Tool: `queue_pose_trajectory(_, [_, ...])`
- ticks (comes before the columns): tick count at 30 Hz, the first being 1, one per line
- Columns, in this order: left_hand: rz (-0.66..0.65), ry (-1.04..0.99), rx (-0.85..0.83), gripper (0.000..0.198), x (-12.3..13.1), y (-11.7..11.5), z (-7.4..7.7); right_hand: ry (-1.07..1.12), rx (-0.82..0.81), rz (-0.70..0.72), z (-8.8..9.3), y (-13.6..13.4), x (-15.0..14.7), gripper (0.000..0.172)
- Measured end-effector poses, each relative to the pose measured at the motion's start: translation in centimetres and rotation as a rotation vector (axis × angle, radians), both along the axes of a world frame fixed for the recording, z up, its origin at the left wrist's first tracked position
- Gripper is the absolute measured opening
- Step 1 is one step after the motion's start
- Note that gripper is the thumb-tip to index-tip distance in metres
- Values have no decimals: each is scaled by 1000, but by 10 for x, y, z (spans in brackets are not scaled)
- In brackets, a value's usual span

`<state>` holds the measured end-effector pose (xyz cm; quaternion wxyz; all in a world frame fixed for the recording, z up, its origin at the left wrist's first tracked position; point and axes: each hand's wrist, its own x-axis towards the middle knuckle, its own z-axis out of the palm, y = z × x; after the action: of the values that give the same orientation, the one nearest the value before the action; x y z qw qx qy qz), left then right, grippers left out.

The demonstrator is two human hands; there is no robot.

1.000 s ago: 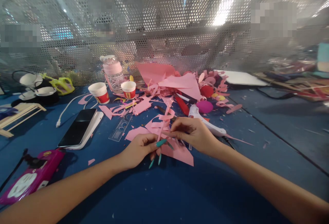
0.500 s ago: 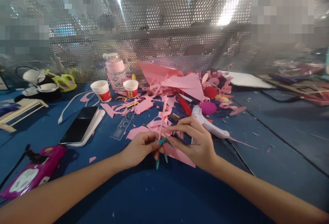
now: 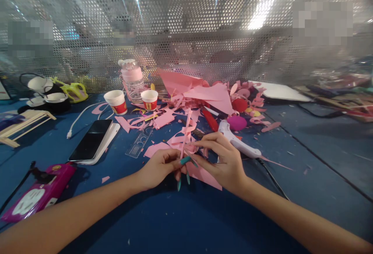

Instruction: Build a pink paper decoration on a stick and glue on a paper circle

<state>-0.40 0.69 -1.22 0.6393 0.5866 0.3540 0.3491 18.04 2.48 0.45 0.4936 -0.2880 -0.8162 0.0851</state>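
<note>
My left hand [image 3: 159, 167], with long teal nails, pinches the lower end of a thin pink paper strip [image 3: 185, 129] that stands up over the blue table [image 3: 186, 219]. My right hand [image 3: 224, 159] meets it from the right, fingers pinched on the same strip just above a flat pink paper sheet [image 3: 204, 174]. Both hands touch at the middle of the table. A white glue gun [image 3: 237, 141] lies just behind my right hand.
A heap of pink paper scraps [image 3: 201, 94], a red ball [image 3: 239, 105] and a magenta ball [image 3: 236, 122] lie behind. Two paper cups [image 3: 116, 101], a pink bottle [image 3: 131, 78], a phone [image 3: 91, 140], a clear ruler [image 3: 139, 142] and a magenta power strip [image 3: 35, 197] sit left. A perforated metal screen [image 3: 186, 32] closes the back.
My right hand has turned from lying flat over the strip to standing upright with its fingers pinching it; my left hand has held its place.
</note>
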Motion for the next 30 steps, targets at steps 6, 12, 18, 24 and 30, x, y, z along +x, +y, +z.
queue_pose_trajectory(6, [3,7,10,27,-1,0,-1,-20,34,-9,2,0,0,20])
queue_pose_trajectory(12, [5,6,4,24,0,0,2,-45,75,-7,5,2,1,21])
queue_pose_trajectory(18, [-1,-11,0,24,0,0,2,-43,85,-2,4,3,2,21])
queue_pose_trajectory(24, [0,4,4,25,0,0,2,-46,94,12,4,4,3,23])
queue_pose_trajectory(30, [-10,19,23,25,0,-1,2,-60,81,18,4,4,4,23])
